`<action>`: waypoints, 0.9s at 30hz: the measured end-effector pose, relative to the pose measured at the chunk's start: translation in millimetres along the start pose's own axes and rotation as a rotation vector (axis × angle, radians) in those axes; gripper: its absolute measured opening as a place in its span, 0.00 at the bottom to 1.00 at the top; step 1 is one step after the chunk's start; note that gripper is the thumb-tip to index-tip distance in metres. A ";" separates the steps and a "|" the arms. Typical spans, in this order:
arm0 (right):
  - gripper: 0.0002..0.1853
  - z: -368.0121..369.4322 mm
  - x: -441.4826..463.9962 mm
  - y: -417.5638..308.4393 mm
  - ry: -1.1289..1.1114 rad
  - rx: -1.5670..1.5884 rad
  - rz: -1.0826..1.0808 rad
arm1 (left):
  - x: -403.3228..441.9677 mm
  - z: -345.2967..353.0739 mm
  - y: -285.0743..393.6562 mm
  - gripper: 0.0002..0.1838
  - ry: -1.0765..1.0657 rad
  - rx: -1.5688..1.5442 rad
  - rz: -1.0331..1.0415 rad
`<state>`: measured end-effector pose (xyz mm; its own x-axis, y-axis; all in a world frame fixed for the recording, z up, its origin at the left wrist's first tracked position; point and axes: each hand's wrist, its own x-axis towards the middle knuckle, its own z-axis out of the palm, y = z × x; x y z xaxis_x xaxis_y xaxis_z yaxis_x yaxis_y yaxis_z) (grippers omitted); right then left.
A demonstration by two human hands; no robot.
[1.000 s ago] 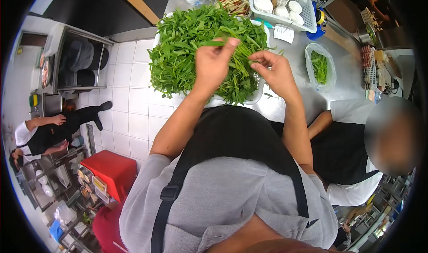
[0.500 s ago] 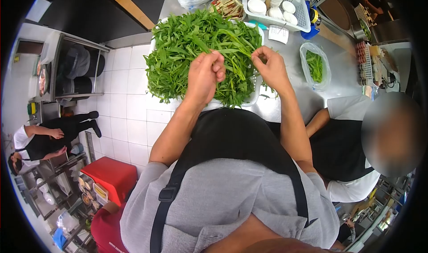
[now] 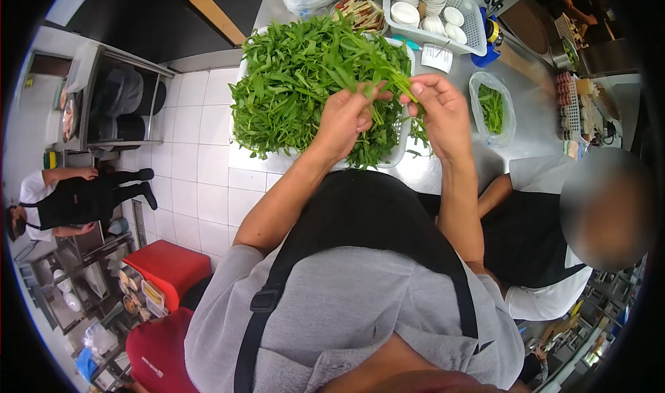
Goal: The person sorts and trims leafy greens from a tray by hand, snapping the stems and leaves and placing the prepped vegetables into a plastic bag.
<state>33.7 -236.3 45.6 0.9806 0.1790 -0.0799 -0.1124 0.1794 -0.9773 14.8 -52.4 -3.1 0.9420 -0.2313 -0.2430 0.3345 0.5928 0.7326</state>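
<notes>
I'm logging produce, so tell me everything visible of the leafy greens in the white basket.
The leafy greens form a loose, tangled mound of long, narrow green leaves, with thin, paler stems showing at the right. They rise above the rim of the white basket and spill over its near edge. The right hand pinches several stems at the right side; what the left hand, close over the mound, grips is unclear.

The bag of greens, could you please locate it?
In the head view, the bag of greens sits on the metal counter, right of the right hand.
</notes>
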 end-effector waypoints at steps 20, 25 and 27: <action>0.12 -20.8 18.8 31.4 -0.043 -0.248 0.088 | -11.2 -22.1 18.7 0.13 0.047 -0.035 0.093; 0.11 -35.2 16.0 -0.3 -0.035 -0.040 0.079 | -11.9 -43.7 38.5 0.16 0.130 0.236 0.156; 0.10 -30.3 19.1 -9.5 -0.119 -0.061 0.102 | -12.8 -32.2 41.6 0.16 0.071 0.373 0.064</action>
<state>58.4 -263.9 47.4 0.9381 0.3077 -0.1593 -0.1973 0.0964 -0.9756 17.5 0.0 10.0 0.9646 -0.1412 -0.2229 0.2548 0.2795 0.9257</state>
